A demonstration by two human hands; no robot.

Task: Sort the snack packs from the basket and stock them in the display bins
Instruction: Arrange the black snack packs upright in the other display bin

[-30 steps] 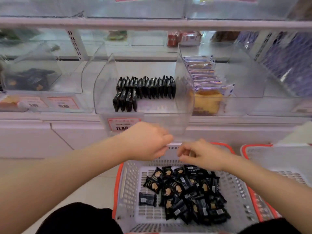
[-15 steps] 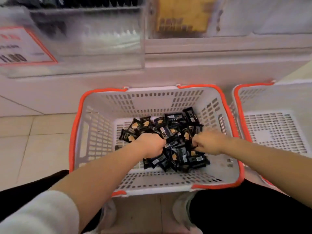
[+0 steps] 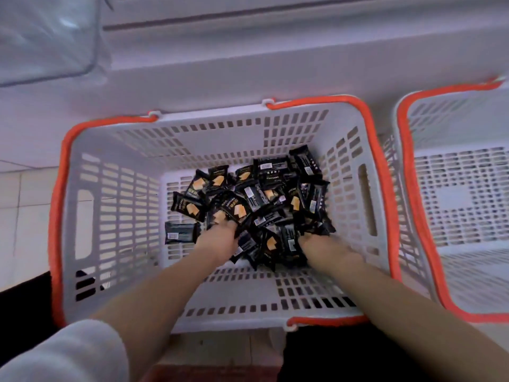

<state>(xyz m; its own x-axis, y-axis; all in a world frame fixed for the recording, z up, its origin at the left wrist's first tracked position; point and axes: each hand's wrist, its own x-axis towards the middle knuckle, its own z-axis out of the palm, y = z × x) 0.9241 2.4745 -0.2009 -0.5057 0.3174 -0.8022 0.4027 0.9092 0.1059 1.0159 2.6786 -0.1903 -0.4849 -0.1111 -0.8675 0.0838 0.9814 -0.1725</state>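
Both hands just dropped from the shelf: left hand (image 3: 220,241) and right hand (image 3: 316,245) are apart, fingers buried in the heap of black foil snack packs (image 3: 253,205) inside the white slotted orange-rimmed plastic basket (image 3: 115,194); grip's hidden. Looks like another scoop for the clear plastic display bin (image 3: 46,37) beyond.

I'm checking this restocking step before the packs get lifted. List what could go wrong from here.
1. Both hands, left hand and right hand, dig into a loose, overlapping pile of black snack packs; a big scoop could shed packs on the way up.
2. The white basket has slotted walls and floor, so a corner may snag.
3. The lone pack lying apart at the left could be missed.
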